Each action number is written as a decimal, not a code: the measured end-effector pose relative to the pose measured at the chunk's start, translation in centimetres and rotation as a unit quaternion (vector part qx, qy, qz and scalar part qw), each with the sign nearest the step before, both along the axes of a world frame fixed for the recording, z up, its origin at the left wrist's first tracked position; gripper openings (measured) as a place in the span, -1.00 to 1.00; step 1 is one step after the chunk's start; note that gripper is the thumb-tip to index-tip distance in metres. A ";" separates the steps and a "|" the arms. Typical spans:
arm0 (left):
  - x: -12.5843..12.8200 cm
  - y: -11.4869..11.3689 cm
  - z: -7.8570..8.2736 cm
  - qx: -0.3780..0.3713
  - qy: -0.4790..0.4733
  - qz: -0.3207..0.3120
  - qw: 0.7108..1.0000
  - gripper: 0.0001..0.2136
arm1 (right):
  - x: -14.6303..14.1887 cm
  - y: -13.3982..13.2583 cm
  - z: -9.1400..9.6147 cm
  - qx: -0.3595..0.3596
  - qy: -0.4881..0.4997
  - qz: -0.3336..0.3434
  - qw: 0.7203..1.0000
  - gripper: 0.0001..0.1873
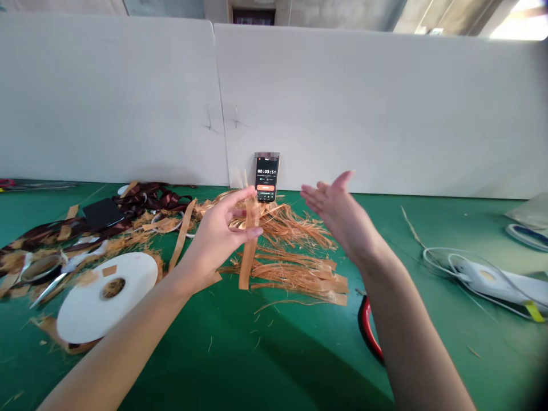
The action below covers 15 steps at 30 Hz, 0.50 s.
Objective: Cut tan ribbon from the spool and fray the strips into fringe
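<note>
My left hand is raised above the green table and pinches an orange ribbon strip that hangs down from its fingers, its top end frayed. My right hand is held up to the right of it, fingers stretched out and empty, a short gap from the strip. Beneath both hands lies a heap of frayed orange ribbon strips.
A white ribbon spool lies at the left with scissors, dark brown ribbons and a black phone. A phone showing a timer leans on the white partition. Red-handled scissors lie under my right forearm; a white corded device sits right.
</note>
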<state>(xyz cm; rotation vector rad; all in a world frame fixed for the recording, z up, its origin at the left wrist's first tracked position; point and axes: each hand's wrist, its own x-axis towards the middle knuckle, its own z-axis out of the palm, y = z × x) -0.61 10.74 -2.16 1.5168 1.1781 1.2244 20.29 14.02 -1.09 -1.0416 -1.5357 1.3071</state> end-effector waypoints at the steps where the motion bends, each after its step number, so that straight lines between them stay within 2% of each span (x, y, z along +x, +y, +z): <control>1: 0.0 0.1 0.0 -0.002 0.003 0.000 1.000 -0.36 | -0.1 -0.3 0.6 0.021 0.037 -0.012 0.999 -0.13; 2: 0.0 0.1 0.0 -0.002 0.004 -0.001 1.000 -0.34 | -0.1 -0.7 1.2 0.037 0.069 -0.003 0.997 -0.12; 4: 0.0 0.1 0.0 -0.001 0.004 -0.005 1.000 -0.31 | 0.1 -1.7 2.4 0.040 0.137 0.075 0.987 -0.09; 6: -0.1 0.1 0.0 0.000 -0.004 -0.007 1.000 -0.29 | 0.6 -2.4 3.0 -0.014 0.155 0.230 0.961 0.05; 8: -0.2 0.0 0.0 0.001 -0.015 -0.008 1.000 -0.29 | 1.1 -2.7 3.0 -0.105 0.076 0.393 0.910 0.20; 9: -0.2 0.0 0.1 -0.001 -0.018 -0.007 1.000 -0.29 | 1.3 -2.7 2.8 -0.144 0.011 0.437 0.888 0.23; 10: -0.2 0.0 0.1 -0.003 -0.019 -0.005 1.000 -0.28 | 1.4 -2.6 2.5 -0.174 -0.059 0.441 0.879 0.22; 11: -0.2 -0.1 0.1 -0.007 -0.017 -0.001 1.000 -0.27 | 1.4 -2.4 2.1 -0.192 -0.124 0.402 0.886 0.18; 13: -0.2 -0.2 0.2 -0.016 -0.017 0.003 1.000 -0.24 | 1.0 -1.8 1.1 -0.184 -0.196 0.245 0.931 0.04; 15: 0.0 -0.2 0.3 -0.019 -0.024 0.004 1.000 -0.24 | 0.5 -1.0 0.2 -0.120 -0.169 0.092 0.974 -0.06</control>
